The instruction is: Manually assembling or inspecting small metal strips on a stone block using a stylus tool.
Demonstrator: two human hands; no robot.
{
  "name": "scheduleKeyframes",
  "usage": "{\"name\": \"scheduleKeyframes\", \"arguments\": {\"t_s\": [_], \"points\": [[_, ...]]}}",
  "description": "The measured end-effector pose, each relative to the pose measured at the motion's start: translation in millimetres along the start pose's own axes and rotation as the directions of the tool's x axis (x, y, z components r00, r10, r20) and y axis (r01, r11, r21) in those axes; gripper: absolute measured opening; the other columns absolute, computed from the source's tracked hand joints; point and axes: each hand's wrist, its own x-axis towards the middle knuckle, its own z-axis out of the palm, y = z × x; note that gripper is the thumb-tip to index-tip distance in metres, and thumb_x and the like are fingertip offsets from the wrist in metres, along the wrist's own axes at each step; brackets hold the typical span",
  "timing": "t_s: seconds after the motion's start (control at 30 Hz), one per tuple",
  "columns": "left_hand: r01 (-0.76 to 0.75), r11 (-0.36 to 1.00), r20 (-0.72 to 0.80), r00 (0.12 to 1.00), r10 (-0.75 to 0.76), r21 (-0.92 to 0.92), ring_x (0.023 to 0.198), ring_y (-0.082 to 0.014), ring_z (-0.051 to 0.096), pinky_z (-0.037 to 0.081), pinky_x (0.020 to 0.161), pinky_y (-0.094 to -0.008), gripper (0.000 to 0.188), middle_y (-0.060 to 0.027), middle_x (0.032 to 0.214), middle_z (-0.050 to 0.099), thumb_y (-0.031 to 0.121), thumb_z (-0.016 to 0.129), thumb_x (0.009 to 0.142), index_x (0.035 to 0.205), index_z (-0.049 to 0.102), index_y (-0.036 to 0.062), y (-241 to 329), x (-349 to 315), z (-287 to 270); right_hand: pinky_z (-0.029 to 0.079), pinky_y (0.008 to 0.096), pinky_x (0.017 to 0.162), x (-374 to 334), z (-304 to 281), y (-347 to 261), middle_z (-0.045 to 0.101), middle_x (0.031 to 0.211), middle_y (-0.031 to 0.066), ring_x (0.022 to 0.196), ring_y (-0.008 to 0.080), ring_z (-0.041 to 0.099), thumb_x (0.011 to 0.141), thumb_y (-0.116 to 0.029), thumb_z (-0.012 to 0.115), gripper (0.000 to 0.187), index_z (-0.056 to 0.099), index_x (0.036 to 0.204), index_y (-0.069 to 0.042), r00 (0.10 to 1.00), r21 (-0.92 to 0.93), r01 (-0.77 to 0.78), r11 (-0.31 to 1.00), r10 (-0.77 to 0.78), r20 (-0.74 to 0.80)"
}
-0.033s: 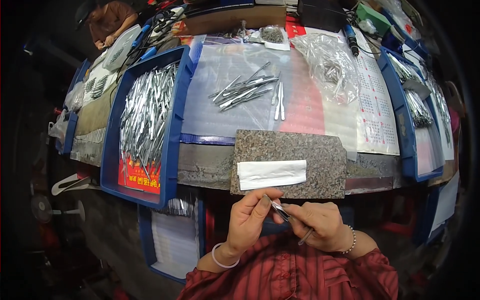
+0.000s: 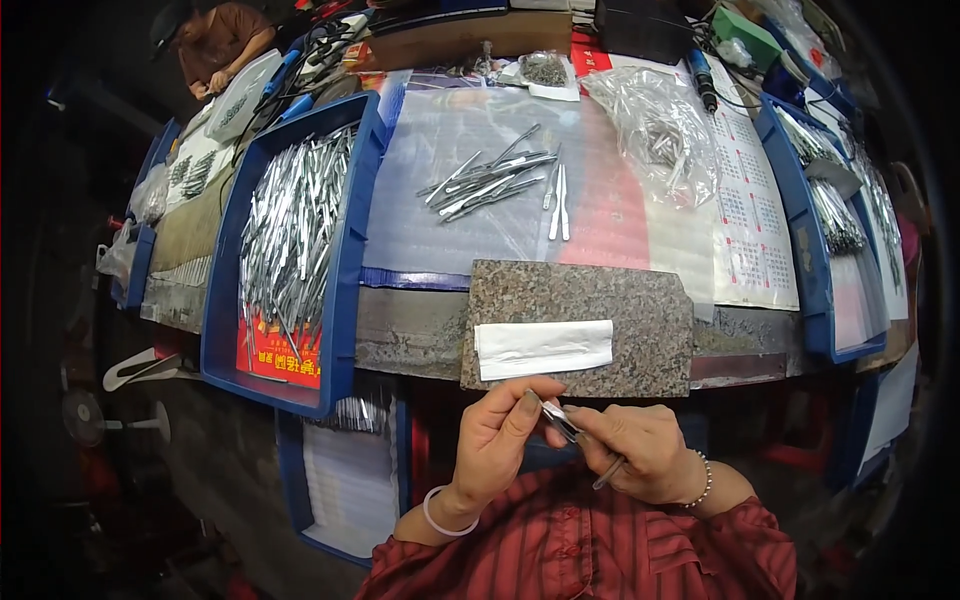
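Just off the near edge of the stone slab, both my hands are closed on a slim, shiny metal piece (image 2: 563, 426). Its far end is pinched between the thumb and fingers of my left hand (image 2: 492, 440). My right hand (image 2: 642, 448) wraps round the lower part, and a narrow end sticks out below its fingers. Fingers cover much of the piece, so its exact kind cannot be made out. Ahead of my hands, a folded white paper (image 2: 545, 347) lies on the speckled granite slab (image 2: 650, 330). Beyond that rests a loose pile of slim metal pieces (image 2: 490, 185).
Left of the slab stands a blue tray (image 2: 345, 290) full of similar metal strips. A clear plastic bag (image 2: 660, 130) lies at the back right, near another blue tray (image 2: 815, 290). A co-worker (image 2: 235, 40) sits at the far left. Below the bench is another blue bin (image 2: 290, 470).
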Motion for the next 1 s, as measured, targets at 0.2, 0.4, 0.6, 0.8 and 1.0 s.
{"name": "scheduleKeyframes", "arguments": {"t_s": [0.2, 0.4, 0.6, 0.8, 1.0], "points": [[-0.017, 0.999, -0.010, 1.000, 0.017, -0.028, 0.076, -0.0100, 0.062, 0.049, 0.072, -0.0218, 0.030, -0.0059, 0.092, 0.063, 0.019, 0.048, 0.103, 0.118, 0.058, -0.0052, 3.6, -0.1, -0.9, 0.047, 0.0313, 0.047, -0.1, 6.0, 0.1, 0.055, 0.065, 0.0084, 0.053, 0.0204, 0.059, 0.078, 0.006, 0.067, 0.039, 0.059, 0.116, 0.006, 0.996, 0.048, 0.048, 0.998, -0.044, -0.084], [-0.047, 0.999, 0.012, 0.999, 0.047, -0.016, 0.076, -0.0097, 0.061, 0.049, 0.073, -0.0222, 0.030, -0.0061, 0.092, 0.064, 0.018, 0.048, 0.103, 0.119, 0.058, -0.0049, 3.6, -0.1, -1.8, 0.048, 0.0301, 0.046, -1.4, 1.9, 1.0, 0.055, 0.065, 0.0067, 0.053, 0.0194, 0.059, 0.076, 0.007, 0.066, 0.045, 0.057, 0.121, 0.007, 0.998, 0.053, 0.057, 0.997, -0.058, 0.017], [-0.035, 0.996, -0.014, 0.999, 0.037, 0.081, 0.077, -0.0086, 0.061, 0.049, 0.072, -0.0219, 0.029, -0.0056, 0.090, 0.064, 0.018, 0.049, 0.103, 0.117, 0.059, -0.0042, 3.3, -2.3, -2.4, 0.044, 0.0284, 0.042, -3.5, 1.3, 2.2, 0.049, 0.060, 0.0016, 0.048, 0.0141, 0.054, 0.068, 0.003, 0.067, 0.054, 0.060, 0.121, 0.004, 0.992, -0.087, 0.111, 0.990, -0.105, 0.074], [-0.011, 0.998, -0.034, 0.999, 0.013, 0.061, 0.077, -0.0076, 0.062, 0.050, 0.072, -0.0211, 0.025, -0.0044, 0.089, 0.065, 0.018, 0.050, 0.103, 0.112, 0.061, -0.0030, 4.1, -3.0, -5.2, 0.041, 0.0280, 0.040, -6.9, 11.6, 4.5, 0.042, 0.059, 0.0003, 0.046, 0.0129, 0.049, 0.070, -0.002, 0.068, 0.049, 0.062, 0.119, 0.004, 0.989, -0.135, 0.142, 0.981, -0.135, 0.060], [0.095, 0.995, 0.023, 0.995, -0.096, 0.027, 0.081, -0.0094, 0.064, 0.051, 0.074, -0.0214, 0.019, -0.0049, 0.090, 0.066, 0.012, 0.053, 0.101, 0.110, 0.062, -0.0023, 10.8, -1.3, -11.1, 0.040, 0.0271, 0.037, -7.5, 1.4, 11.5, 0.040, 0.059, -0.0006, 0.045, 0.0116, 0.048, 0.072, -0.004, 0.070, 0.038, 0.066, 0.109, 0.003, 0.966, -0.198, 0.255, 0.946, -0.239, 0.101]]}}
